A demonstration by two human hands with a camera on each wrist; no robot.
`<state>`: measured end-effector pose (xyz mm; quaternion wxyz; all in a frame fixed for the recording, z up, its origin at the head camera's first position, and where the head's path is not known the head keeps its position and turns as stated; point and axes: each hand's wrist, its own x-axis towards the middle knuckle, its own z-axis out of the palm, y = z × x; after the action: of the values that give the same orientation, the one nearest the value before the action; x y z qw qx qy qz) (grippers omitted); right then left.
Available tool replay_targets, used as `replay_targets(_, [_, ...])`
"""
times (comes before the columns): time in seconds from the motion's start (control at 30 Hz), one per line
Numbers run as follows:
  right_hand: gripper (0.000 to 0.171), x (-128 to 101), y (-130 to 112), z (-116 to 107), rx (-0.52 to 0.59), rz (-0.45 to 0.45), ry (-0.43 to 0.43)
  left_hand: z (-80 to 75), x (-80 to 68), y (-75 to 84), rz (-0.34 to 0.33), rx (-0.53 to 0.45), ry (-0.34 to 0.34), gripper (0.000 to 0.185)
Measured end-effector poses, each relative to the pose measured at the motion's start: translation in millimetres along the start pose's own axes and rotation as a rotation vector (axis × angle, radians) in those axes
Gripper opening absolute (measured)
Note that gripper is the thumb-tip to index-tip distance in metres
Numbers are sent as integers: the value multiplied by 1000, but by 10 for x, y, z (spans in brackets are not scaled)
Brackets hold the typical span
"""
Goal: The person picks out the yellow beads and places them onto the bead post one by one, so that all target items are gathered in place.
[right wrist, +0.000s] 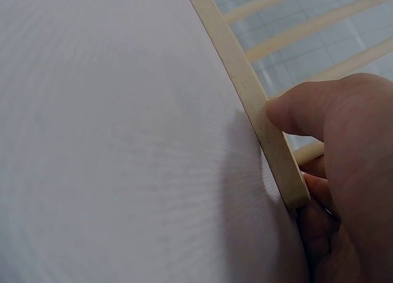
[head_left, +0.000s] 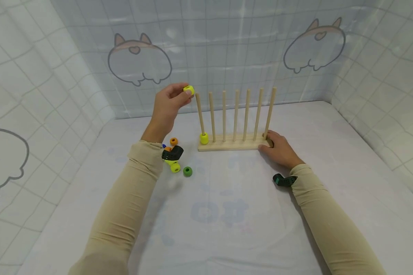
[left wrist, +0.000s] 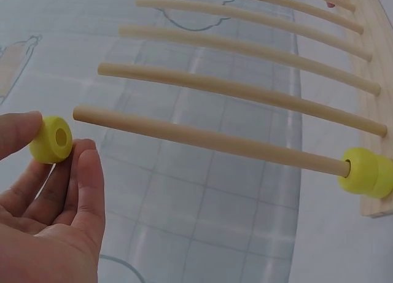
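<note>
A wooden rack with several upright pegs stands mid-table. One yellow bead sits at the foot of the leftmost peg, also seen in the left wrist view as yellow bead on the peg. My left hand is raised and pinches a second yellow bead, bead, just left of that peg's tip. My right hand grips the rack's right end, thumb on the base edge.
Loose beads lie on the white cloth left of the rack: an orange one, a yellow one and a green one. White patterned walls close in on the left, back and right.
</note>
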<state>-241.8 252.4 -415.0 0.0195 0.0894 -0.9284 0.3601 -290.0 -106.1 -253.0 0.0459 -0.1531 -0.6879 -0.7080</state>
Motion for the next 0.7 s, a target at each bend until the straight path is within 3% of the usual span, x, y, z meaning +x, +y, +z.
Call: replay_targets(0.7, [54,-19,-22,7,5,-25,-9,39,35,12,14,-11,-15,36])
